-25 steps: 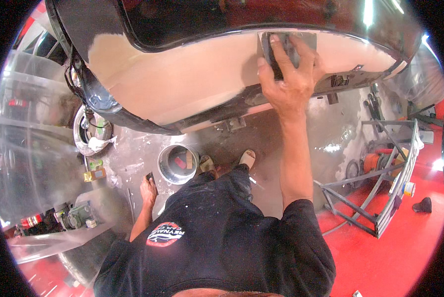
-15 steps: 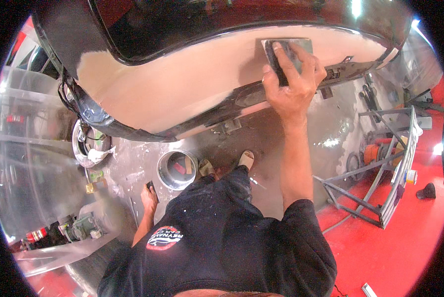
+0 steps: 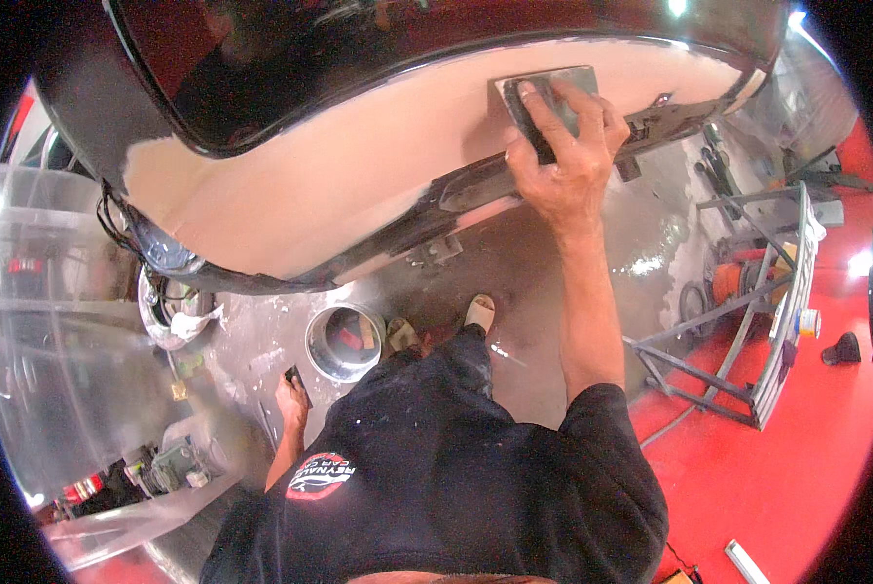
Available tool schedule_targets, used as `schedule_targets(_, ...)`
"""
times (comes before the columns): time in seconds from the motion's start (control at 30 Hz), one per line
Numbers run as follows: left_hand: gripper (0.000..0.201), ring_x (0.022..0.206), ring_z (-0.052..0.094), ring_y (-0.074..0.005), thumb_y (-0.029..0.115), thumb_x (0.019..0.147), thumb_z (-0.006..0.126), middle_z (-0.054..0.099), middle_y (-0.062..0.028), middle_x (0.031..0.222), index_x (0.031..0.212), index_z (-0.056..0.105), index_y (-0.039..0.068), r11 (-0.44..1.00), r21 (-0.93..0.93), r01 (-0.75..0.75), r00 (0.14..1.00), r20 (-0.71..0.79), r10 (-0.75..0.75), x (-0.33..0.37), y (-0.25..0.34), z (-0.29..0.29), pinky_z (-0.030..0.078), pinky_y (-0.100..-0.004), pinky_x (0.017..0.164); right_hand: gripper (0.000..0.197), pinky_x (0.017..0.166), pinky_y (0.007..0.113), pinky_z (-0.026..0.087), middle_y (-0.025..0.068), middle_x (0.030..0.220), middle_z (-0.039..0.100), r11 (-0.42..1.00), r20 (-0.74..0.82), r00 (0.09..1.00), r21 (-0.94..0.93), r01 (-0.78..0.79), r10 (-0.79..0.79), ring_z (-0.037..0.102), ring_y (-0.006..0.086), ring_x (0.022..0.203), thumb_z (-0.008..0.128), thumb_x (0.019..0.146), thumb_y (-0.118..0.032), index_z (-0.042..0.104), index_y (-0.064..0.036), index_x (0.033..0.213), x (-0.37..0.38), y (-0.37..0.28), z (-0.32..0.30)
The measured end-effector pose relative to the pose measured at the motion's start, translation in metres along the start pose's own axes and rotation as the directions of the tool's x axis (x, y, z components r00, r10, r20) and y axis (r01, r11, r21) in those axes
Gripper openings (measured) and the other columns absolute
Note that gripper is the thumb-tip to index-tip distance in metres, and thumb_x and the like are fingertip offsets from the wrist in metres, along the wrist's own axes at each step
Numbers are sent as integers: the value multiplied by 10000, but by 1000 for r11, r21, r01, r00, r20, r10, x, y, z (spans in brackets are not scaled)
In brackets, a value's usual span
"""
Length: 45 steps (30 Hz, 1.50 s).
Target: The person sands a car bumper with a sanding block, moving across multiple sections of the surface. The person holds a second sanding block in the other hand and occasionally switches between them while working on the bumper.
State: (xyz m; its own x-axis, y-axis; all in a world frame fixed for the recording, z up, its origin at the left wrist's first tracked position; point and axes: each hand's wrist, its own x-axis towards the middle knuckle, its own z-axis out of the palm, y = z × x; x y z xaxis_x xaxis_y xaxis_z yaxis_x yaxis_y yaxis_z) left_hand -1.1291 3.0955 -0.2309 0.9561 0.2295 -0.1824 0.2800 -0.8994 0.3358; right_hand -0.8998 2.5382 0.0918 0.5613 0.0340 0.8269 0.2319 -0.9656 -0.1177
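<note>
"Can you read anything from there?"
"There's a round print [image 3: 320,477] in red and white on my black shirt [image 3: 456,457], at seven o'clock. It carries lettering, upside down to me and partly lost in a fold. The label on the small container [image 3: 809,323] at three o'clock is too small to make out."

"And your hands?"
"My right hand [image 3: 568,161], between one and two o'clock, has its fingers spread and slightly bent over a dark pad [image 3: 521,119], thumb at the lower left. The pad lies on the beige patch [image 3: 359,146] of the curved body panel, which sweeps from ten to two. My fingers and palm cover part of the pad, and its underside is hidden."

"The other one?"
"My left hand [image 3: 291,397] hangs low at eight o'clock, curled around a small dark piece [image 3: 292,374]. Only its end shows, so I can't tell what it is."

"Anything else unclear?"
"The bucket [image 3: 314,346], also at eight but nearer the middle, has something reddish inside, its shape unclear. Clear sheeting [image 3: 57,370] at nine blurs what's behind it. The car's top is cut off at twelve."
</note>
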Motion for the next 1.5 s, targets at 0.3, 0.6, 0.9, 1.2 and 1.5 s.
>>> schedule_targets(0.3,343,939,669,-519,195,1005,576,686,-346,973,1198,609,-87,1000,24,-16,1000,-12,16,1,15,3,518,-570,813,433,1028,463,390,87,1228,660,998,-143,988,-26,49,-52,564,305,1120,788,748,-311,788,-197,1165,23,53,12)
schedule_targets(0.6,258,910,666,-524,181,1007,570,680,-343,938,1095,614,-58,996,-30,82,992,100,-79,1,27,-4,506,-571,769,424,1034,465,413,112,1199,697,999,-118,992,8,-50,51,612,297,1106,779,786,-296,767,-148,1182,3,59,-11)
schedule_targets(0.9,311,923,673,-509,188,1020,547,694,-320,962,1208,612,-51,998,-64,27,997,76,-22,7,56,-12,520,-551,810,431,994,458,500,255,1194,674,823,-178,803,136,-552,569,657,385,1099,692,895,-318,751,-47,1225,26,55,4)
schedule_targets(1.2,324,1010,666,-484,167,1035,506,694,-309,1077,1280,609,-19,982,-187,-4,991,127,28,22,66,-44,515,-528,873,429,973,484,476,210,1169,658,854,-66,853,92,-512,519,641,363,1074,726,860,-351,775,-86,1194,31,-43,16)
schedule_targets(1.5,345,1071,675,-456,167,1039,492,695,-292,1141,1326,592,4,962,-271,-7,993,115,40,33,89,-57,516,-507,920,470,998,524,382,203,1235,593,926,10,929,82,-369,370,549,353,1155,738,841,-340,724,-126,1259,19,-125,32)
